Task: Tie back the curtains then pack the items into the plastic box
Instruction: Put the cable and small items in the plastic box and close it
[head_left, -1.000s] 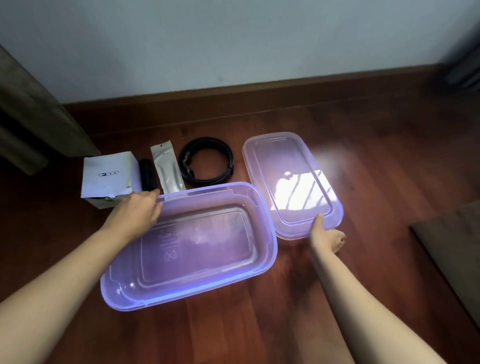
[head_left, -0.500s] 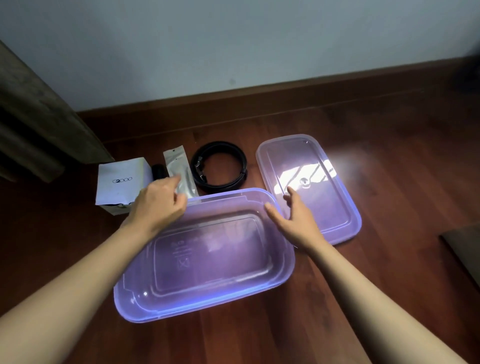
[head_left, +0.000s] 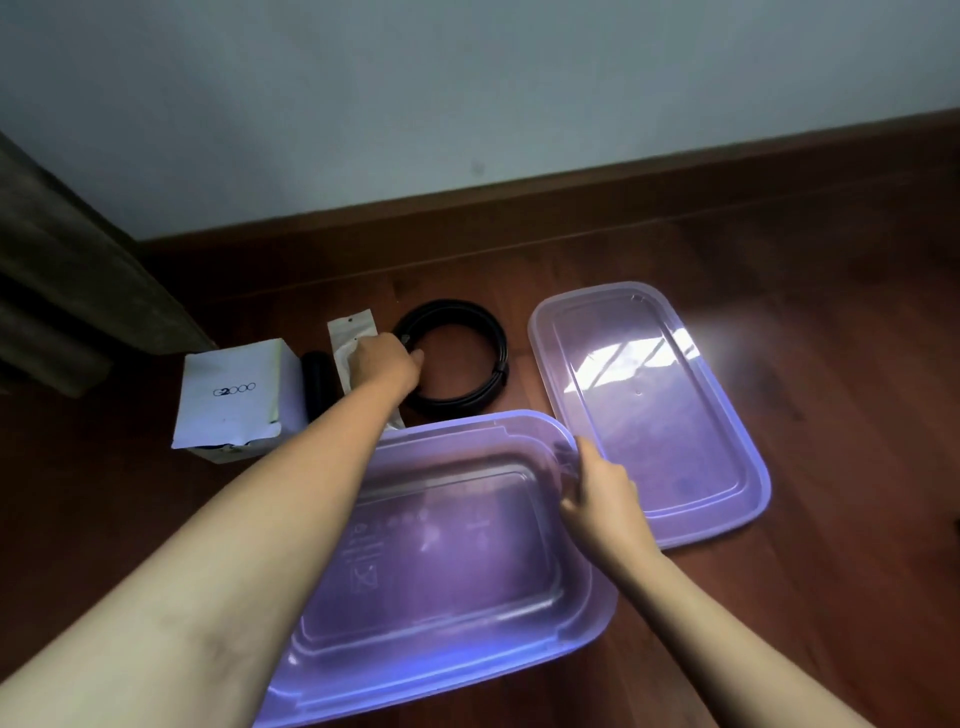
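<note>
Head view: at left centre a white carton and a packet lie unpacked on the floor. The left hand curls onto the black coil. The plastic box, lower centre, holds nothing yet. The right hand grips its right rim, and the lid lies off beside it.

One translucent purple plastic box, with one matching lid. One white carton printed G2000. One short black cylinder. One flat clear packet with a hang hole. One coiled black belt. All six lie on one wooden floor. One dark curtain shows at the left edge. Two bare hands are in view: one left hand and one right hand.
</note>
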